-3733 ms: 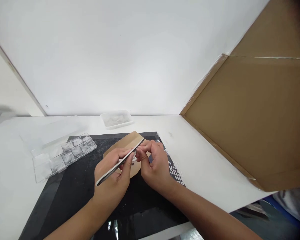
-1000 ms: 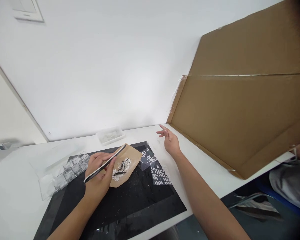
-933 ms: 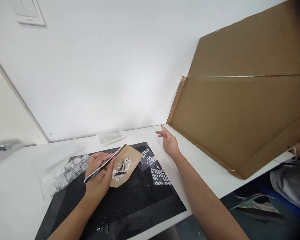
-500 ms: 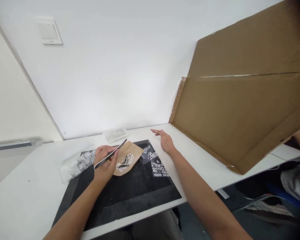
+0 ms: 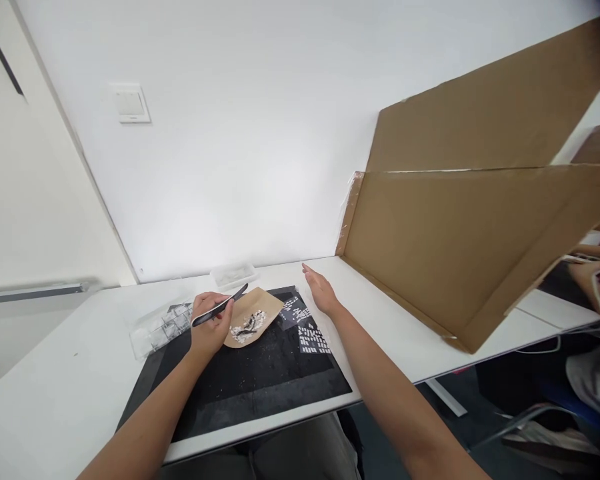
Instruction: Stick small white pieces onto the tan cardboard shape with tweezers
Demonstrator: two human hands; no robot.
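Observation:
My left hand grips a long thin nail file, held slanted over the left edge of a brown paper piece. That paper lies on a black mat and carries a small heap of white chips with a dark strip. My right hand hovers with fingers spread over the white table, just right of the mat's far corner, holding nothing. White tabs in rows lie on the mat near my right wrist.
A clear compartment box sits at the mat's left. A small clear tray stands by the wall. A tall cardboard divider closes off the right side. Beyond it, another person's hand shows at the neighbouring desk.
My right hand left the file and the small piece near the paper and moved out to the right, fingers spread. The view has pulled back and up; my left hand keeps the file.

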